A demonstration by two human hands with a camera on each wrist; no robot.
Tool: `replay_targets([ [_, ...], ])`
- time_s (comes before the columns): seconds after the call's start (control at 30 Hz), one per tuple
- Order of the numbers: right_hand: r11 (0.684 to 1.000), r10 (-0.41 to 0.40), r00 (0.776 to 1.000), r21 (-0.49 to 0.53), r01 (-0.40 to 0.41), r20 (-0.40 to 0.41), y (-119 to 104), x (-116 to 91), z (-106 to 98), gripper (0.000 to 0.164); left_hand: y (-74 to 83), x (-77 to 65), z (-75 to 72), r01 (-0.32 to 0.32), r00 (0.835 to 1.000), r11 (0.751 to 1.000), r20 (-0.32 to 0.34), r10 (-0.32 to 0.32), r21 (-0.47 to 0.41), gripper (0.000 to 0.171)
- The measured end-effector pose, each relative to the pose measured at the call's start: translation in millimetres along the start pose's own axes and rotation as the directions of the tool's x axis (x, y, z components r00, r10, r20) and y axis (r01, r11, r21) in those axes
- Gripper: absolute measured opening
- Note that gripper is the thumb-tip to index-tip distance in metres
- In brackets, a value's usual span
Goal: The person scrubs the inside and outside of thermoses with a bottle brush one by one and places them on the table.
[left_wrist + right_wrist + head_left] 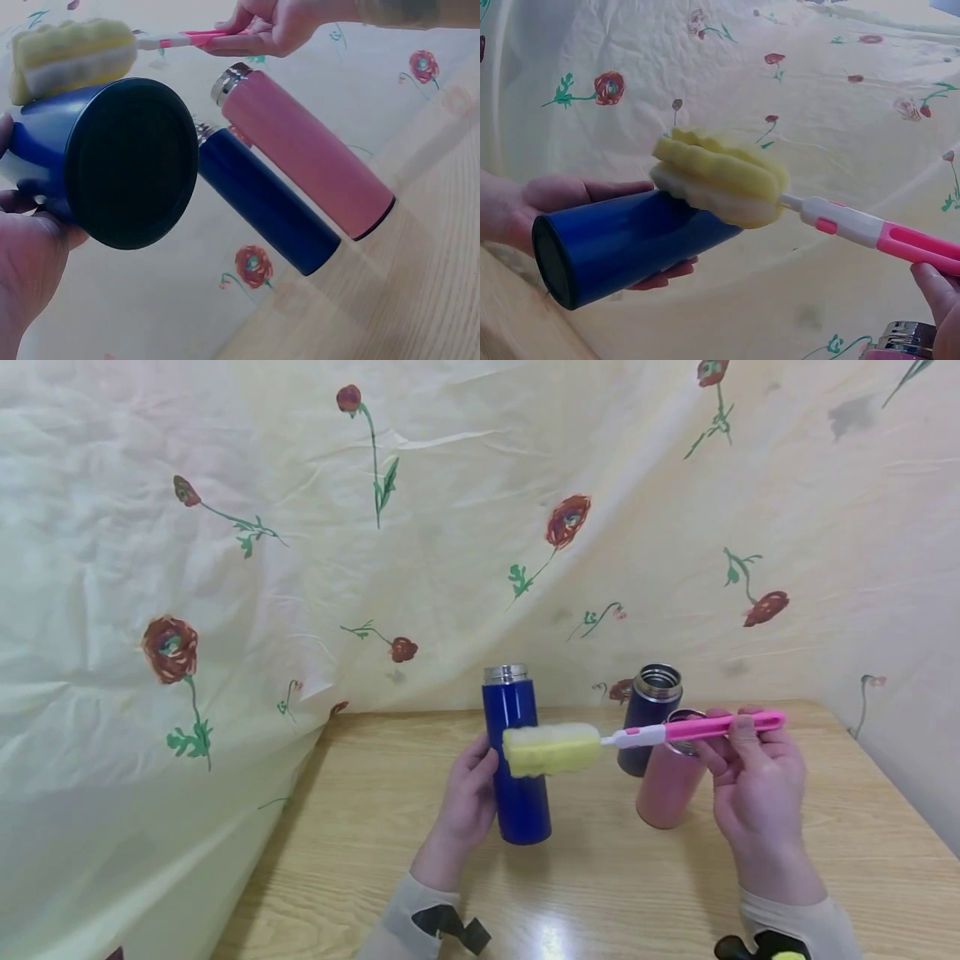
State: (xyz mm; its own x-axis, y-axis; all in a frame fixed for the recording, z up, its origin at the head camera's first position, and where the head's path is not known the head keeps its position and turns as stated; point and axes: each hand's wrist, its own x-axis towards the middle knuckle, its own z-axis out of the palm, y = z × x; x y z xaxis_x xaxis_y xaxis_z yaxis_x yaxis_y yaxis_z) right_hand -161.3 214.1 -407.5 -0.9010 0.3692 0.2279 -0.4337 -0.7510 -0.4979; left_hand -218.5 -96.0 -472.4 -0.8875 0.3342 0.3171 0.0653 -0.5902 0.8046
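My left hand holds a blue metal bottle off the table, upright with its lidless steel mouth at the top. In my right hand is a bottle brush with a pink and white handle, pinched between thumb and fingers. Its yellow and white sponge head lies sideways across the front of the blue bottle in the head view. The right wrist view shows that sponge head at the bottle's side, near its upper part; whether they touch I cannot tell.
A dark blue bottle and a pink bottle stand lidless on the wooden table, close together behind the brush handle. A flower-patterned cloth hangs along the back and left of the table.
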Motion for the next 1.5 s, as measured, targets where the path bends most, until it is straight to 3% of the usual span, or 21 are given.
replay_targets([
  [0.17, 0.993, -0.001, 0.993, -0.116, 0.015, 0.117, -0.3, 1.1, -0.7, 0.01, 3.6, 1.7, -5.0, -0.01, 1.0, 1.0, 0.006, 0.01, -0.015, 0.039],
  [0.3, 0.968, 0.042, 0.974, -0.25, 0.015, 0.224, -2.0, 1.2, -1.3, 0.009, 4.1, 2.5, -7.2, -0.004, 1.0, 1.0, 0.001, 0.004, -0.011, 0.04],
  [0.43, 0.953, 0.089, 0.961, -0.303, -0.005, 0.262, -1.7, 2.0, -1.6, 0.011, 3.1, 3.9, -7.1, -0.012, 1.0, 1.0, 0.011, 0.012, -0.014, 0.041],
  [0.5, 0.967, 0.08, 0.969, -0.252, -0.018, 0.235, -0.7, 3.1, -1.5, 0.008, 2.3, 4.7, -7.0, -0.025, 0.999, 1.0, 0.024, 0.025, -0.02, 0.04],
  [0.6, 0.996, 0.042, 0.989, -0.08, -0.03, 0.143, -0.3, 4.8, -1.1, 0.007, 0.7, 5.0, -6.9, -0.031, 0.999, 0.999, 0.039, 0.032, -0.045, 0.038],
  [0.7, 0.996, 0.013, 1.0, 0.085, -0.015, 0.021, -1.9, 6.1, -1.2, 0.009, -1.0, 4.3, -6.8, -0.021, 0.998, 0.998, 0.054, 0.025, -0.064, 0.036],
  [0.8, 0.988, -0.006, 0.995, 0.155, 0.021, -0.097, -3.6, 7.0, -0.6, 0.013, -2.5, 3.8, -6.2, -0.015, 0.997, 0.999, 0.079, 0.018, -0.041, 0.035],
  [0.93, 0.984, -0.03, 0.98, 0.167, 0.064, -0.198, -3.5, 7.7, 0.8, 0.018, -3.2, 3.9, -4.4, -0.026, 0.995, 0.999, 0.095, 0.022, 0.041, 0.039],
  [1.13, 0.985, -0.05, 0.967, 0.15, 0.09, -0.249, 1.0, 7.3, 3.4, 0.021, -3.5, 3.9, 0.0, -0.023, 0.995, 0.99, 0.101, 0.009, 0.138, 0.059],
  [1.5, 0.983, -0.121, 0.955, 0.101, 0.153, -0.271, 11.1, 6.4, 4.6, 0.025, -6.5, 1.2, 6.0, 0.022, 1.0, 0.974, -0.013, -0.019, 0.226, 0.067],
])
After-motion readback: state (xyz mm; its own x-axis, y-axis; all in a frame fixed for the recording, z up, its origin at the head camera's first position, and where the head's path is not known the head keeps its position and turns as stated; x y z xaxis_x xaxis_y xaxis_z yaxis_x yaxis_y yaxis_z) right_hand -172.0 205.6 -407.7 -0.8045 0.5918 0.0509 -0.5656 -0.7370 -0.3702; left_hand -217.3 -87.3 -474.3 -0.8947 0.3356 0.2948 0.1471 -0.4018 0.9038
